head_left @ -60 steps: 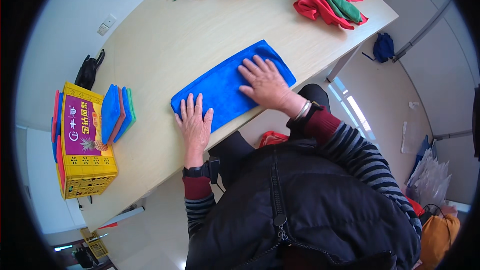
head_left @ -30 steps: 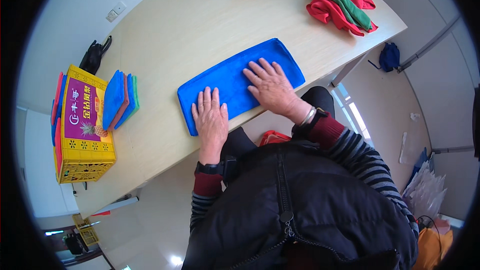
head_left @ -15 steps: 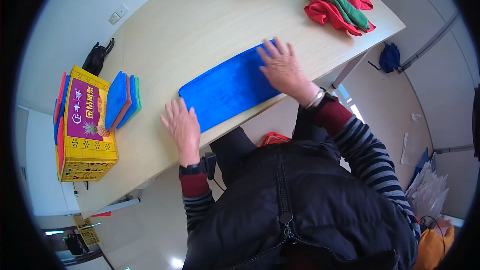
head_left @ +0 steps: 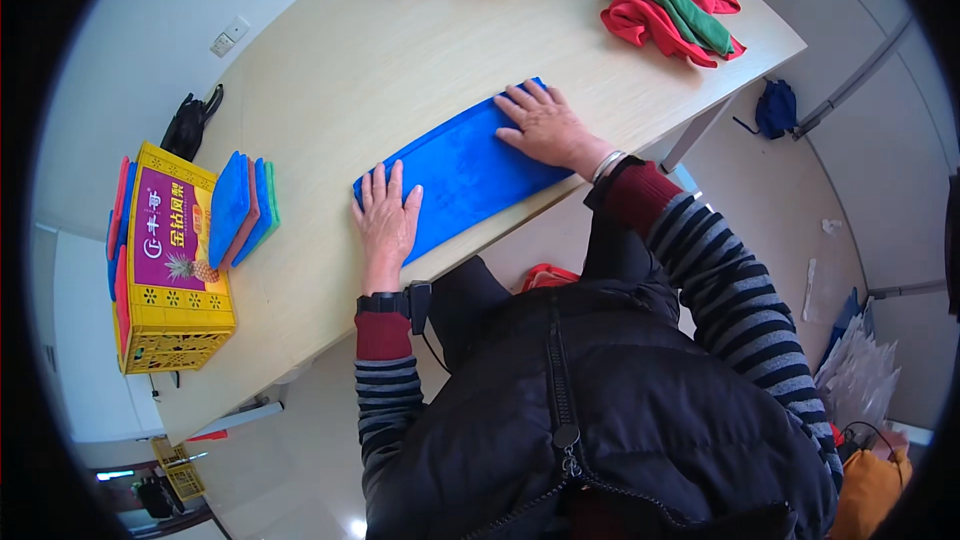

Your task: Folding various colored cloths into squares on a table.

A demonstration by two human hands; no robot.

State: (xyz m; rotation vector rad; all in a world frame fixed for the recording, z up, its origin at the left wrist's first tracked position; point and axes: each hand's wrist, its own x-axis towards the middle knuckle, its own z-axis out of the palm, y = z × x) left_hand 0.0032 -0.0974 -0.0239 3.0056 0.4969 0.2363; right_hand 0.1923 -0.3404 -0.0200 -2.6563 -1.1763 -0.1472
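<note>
Head view: folded rectangular blue cloth [head_left: 470, 180] sits just 12 o'clock of centre on pale wood-grain table [head_left: 330, 90], bare left hand [head_left: 386, 225] at its 8, bare right hand [head_left: 548, 128] at its 2, fingers spread, gripping nothing; press evenly, smooth outward, edges square.

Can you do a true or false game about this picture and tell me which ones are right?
1. The left hand lies on the blue cloth. True.
2. The right hand is squeezed into a fist. False: it lies palm down on the blue cloth, fingers out.
3. The crate on the left is yellow. True.
4. The folded cloths beside the crate are all one colour. False: blue, brownish red and green show.
5. Crumpled cloths lie at the far side of the table. True.
</note>
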